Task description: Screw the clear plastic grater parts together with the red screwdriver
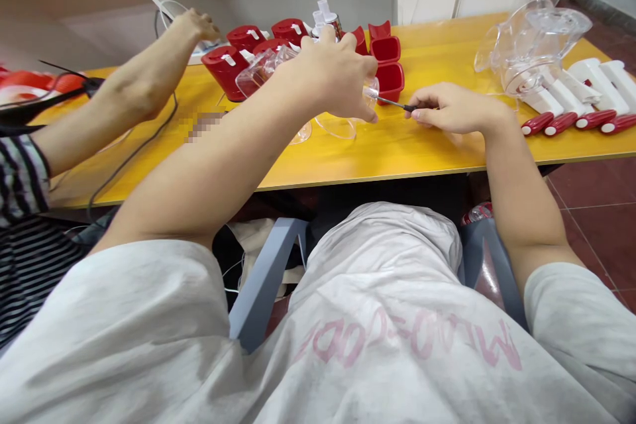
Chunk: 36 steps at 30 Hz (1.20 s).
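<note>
Yellow worktop (318, 165) beneath you: your right grip (450, 109) is pinched on a small screwdriver (395, 103), its tip at the clear plastic piece (370, 89) clamped in your left grip (338, 76). Farther right lie four red handles (560, 123) beside two clear jugs (534, 46).

Left hand (338, 76) curled downward, right hand (447, 109) pinching with its fingers (421, 114).

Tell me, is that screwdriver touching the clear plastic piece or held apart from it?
Touching, it seems: the screwdriver in the right hand reaches its metal tip to the clear plastic piece in the left hand.
</note>
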Available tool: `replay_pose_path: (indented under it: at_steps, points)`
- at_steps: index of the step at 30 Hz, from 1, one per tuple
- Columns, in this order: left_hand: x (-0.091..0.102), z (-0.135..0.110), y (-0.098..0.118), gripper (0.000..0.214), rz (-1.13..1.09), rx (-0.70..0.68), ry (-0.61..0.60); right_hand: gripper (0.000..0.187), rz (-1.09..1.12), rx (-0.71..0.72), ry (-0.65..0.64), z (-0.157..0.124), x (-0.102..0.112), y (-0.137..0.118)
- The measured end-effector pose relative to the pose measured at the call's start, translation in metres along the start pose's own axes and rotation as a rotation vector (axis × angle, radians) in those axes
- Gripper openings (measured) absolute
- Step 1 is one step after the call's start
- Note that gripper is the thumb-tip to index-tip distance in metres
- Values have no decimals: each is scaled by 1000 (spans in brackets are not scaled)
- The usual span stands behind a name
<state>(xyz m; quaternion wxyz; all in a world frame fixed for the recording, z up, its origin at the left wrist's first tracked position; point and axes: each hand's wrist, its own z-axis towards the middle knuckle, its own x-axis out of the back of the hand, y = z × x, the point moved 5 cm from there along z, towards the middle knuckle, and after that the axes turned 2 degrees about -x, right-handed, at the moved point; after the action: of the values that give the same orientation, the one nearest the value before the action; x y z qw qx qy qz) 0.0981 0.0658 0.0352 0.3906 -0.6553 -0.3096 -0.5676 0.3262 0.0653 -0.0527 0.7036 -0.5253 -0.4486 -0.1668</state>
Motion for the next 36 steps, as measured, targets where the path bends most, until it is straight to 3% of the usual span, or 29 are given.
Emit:
replay_pose_path:
  at_steps: [9,16,24,28,36]
  points:
    - [2,-5,3,141,18,-4,-14,34,121,-50,-3,-1,-5,3]
    - [4,-4,3,152,-4,-14,-27,49,51,-66,98,-5,0,-1]
    - [3,-8,3,153,-12,8,-51,28,16,-38,46,1,-2,-1]
    - [3,-10,2,153,-32,23,-73,20,10,-14,84,1,0,1]
    - [-1,-6,-1,155,-5,2,-81,36,135,-25,59,-2,-3,5]
